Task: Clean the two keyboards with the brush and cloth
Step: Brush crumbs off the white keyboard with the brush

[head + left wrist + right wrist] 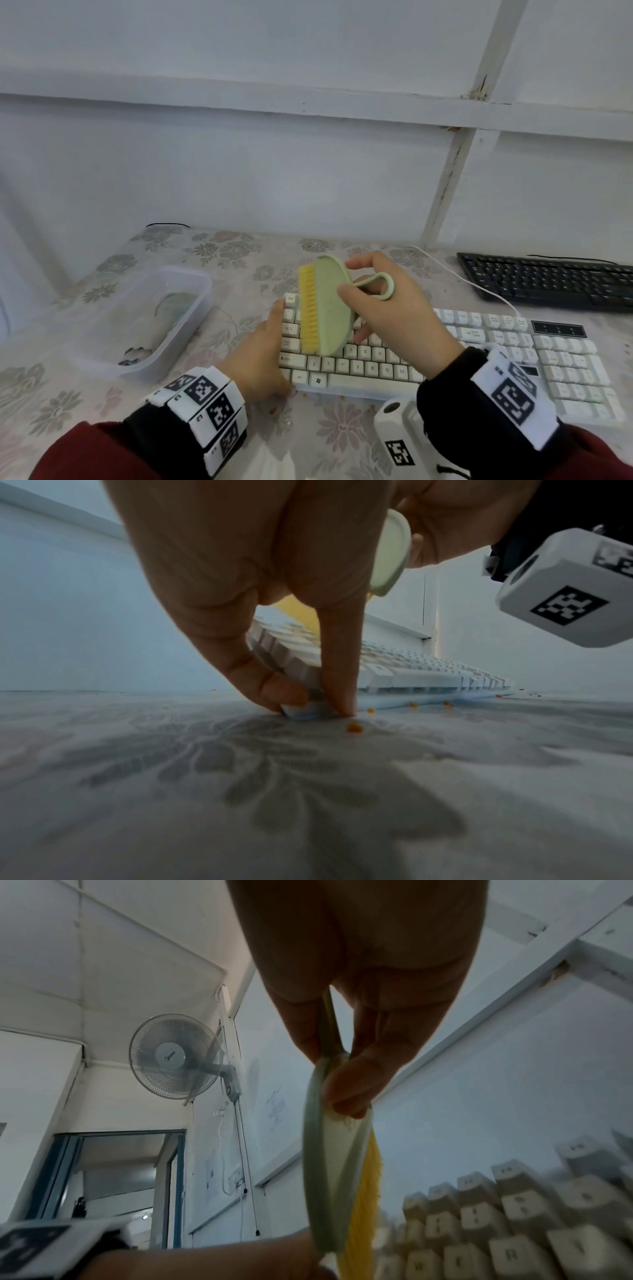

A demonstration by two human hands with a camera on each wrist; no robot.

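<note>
You are brushing the white keyboard (428,356): your right hand (394,308) grips the brush (325,308), your left hand (263,356) pinches its corner. Next, sweep crumbs (354,727) off.

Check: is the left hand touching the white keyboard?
Touching. The left wrist view shows the left hand's fingertips gripping the white keyboard's near corner.

Left hand (263,356) is lying low, fingers (337,669) pinching downward; right hand (390,308) is hovering raised, fingers curling closed.
</note>
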